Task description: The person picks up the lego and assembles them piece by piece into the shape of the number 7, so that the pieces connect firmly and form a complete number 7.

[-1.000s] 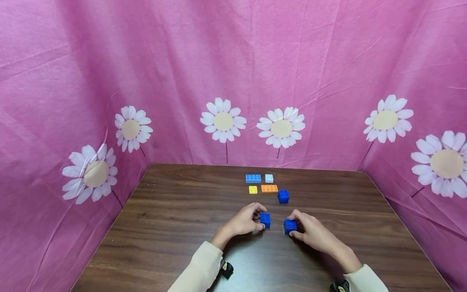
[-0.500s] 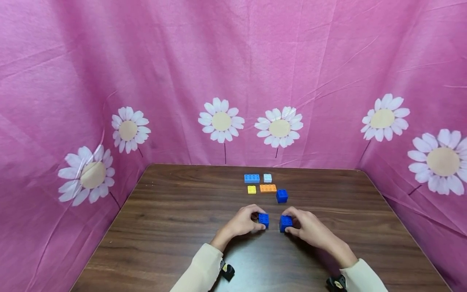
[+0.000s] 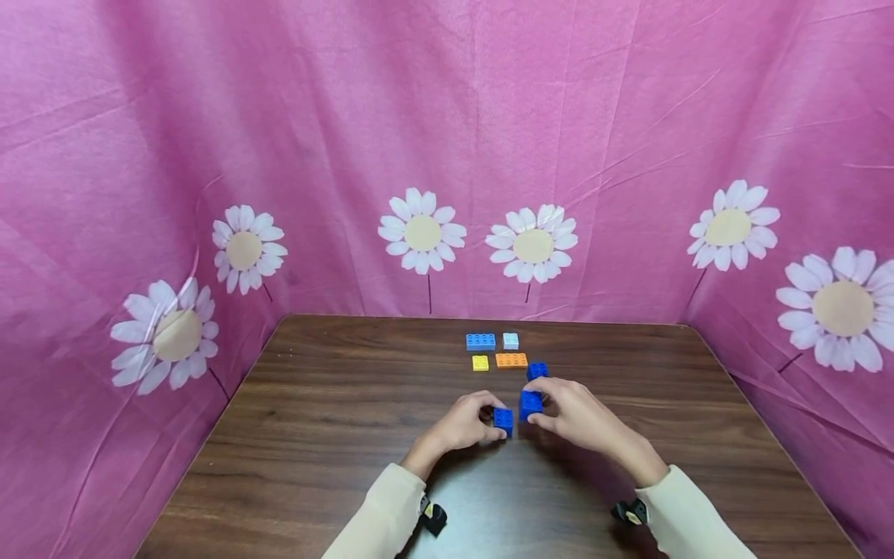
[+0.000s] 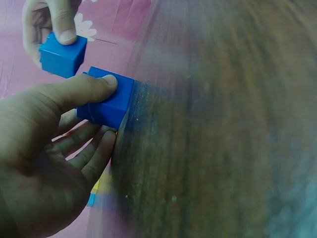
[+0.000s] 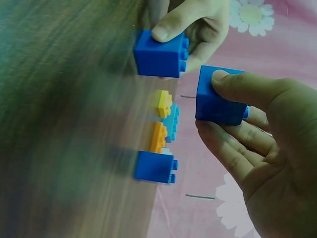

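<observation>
My left hand [image 3: 466, 423] pinches a blue block [image 3: 503, 421] that stands on the table; the left wrist view shows the thumb on one face of this block [image 4: 106, 99]. My right hand [image 3: 583, 419] grips a second blue block [image 3: 530, 405], which the right wrist view shows raised off the tabletop, studs pointing up, as a block [image 5: 218, 96] between thumb and fingers. The two held blocks are close but apart. Behind the right hand's block stands a third blue block [image 3: 537, 370], partly hidden in the head view and seen whole as a block [image 5: 154, 167] in the right wrist view.
Toward the back of the wooden table [image 3: 349, 388] lie a light blue brick [image 3: 480, 341], a pale brick [image 3: 511, 341], a yellow brick [image 3: 480, 362] and an orange brick [image 3: 512, 360]. A pink cloth [image 3: 447, 116] with daisies surrounds the back and sides.
My right hand has carried its blue block leftward and away from me, up off the table, nearer the third block. The left hand has stayed in place, still holding its block.
</observation>
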